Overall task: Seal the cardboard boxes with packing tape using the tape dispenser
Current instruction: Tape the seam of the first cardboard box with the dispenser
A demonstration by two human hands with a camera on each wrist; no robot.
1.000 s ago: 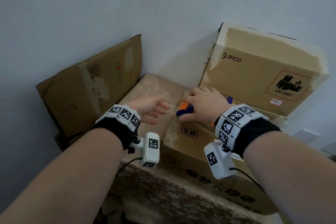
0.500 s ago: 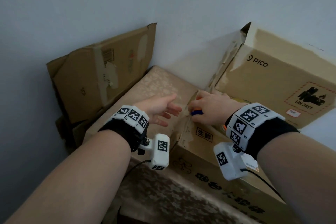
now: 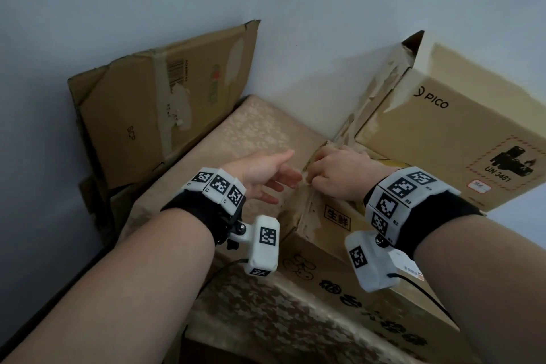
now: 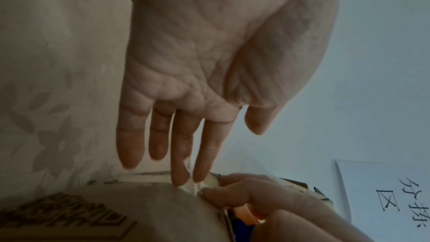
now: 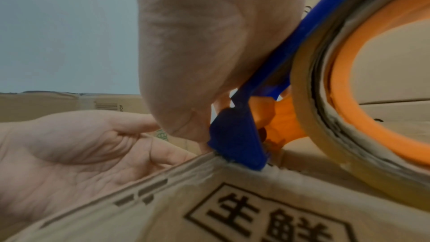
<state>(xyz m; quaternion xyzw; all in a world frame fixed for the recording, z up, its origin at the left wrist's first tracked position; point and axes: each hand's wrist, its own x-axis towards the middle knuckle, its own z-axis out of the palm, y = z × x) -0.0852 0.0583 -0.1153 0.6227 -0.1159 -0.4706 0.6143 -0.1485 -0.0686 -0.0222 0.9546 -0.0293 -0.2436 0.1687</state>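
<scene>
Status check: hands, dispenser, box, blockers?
Right hand grips tape dispenser, nose at box top edge. Left hand open, fingertips at that edge. No blockers seen.

My right hand (image 3: 339, 176) grips tape dispenser (image 5: 242, 135), its blue nose down on far corner of printed box (image 3: 339, 248). Just right of grip: PICO box (image 3: 443, 139) stands taller, walling that side. Beyond grip: wall (image 3: 295, 23) close, little room. Left of grip: my left hand (image 3: 263, 171), fingers straight, touching box corner; patterned surface (image 3: 251, 133) past it lies flat. Further left, flattened carton (image 3: 165, 103) leans on wall. Above grip: free air.
</scene>
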